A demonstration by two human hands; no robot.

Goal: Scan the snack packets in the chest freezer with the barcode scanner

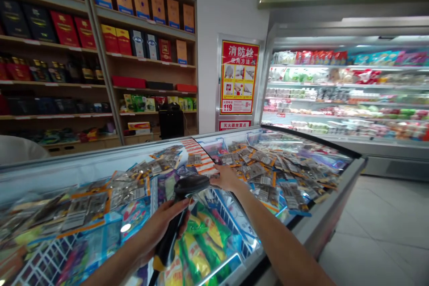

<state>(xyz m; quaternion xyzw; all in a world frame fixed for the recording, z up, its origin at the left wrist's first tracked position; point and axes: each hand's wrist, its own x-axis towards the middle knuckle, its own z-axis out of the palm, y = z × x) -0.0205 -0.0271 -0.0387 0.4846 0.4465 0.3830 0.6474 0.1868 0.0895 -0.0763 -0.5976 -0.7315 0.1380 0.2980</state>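
My left hand point(170, 221) is closed around the handle of a black barcode scanner point(191, 184), whose head points right, toward my right hand. My right hand point(226, 178) reaches in from the lower right over the chest freezer point(100, 154). Its fingers stretch left, slightly apart, beside an orange-and-white striped strip point(203, 161) and a dark lid edge. Whether they touch the strip cannot be told, as the scanner head partly covers the fingertips. Under the scanner lie green-and-yellow bags point(197, 250). Clear packets with orange edges point(258, 170) are heaped right of my right hand.
More clear packets point(80, 210) and a white wire basket point(43, 259) are at the left. Shelves of boxed goods point(147, 18) stand behind. A red fire-hydrant sign point(238, 76) hangs on the wall. A lit open cooler point(335, 94) and tiled floor point(385, 219) are at the right.
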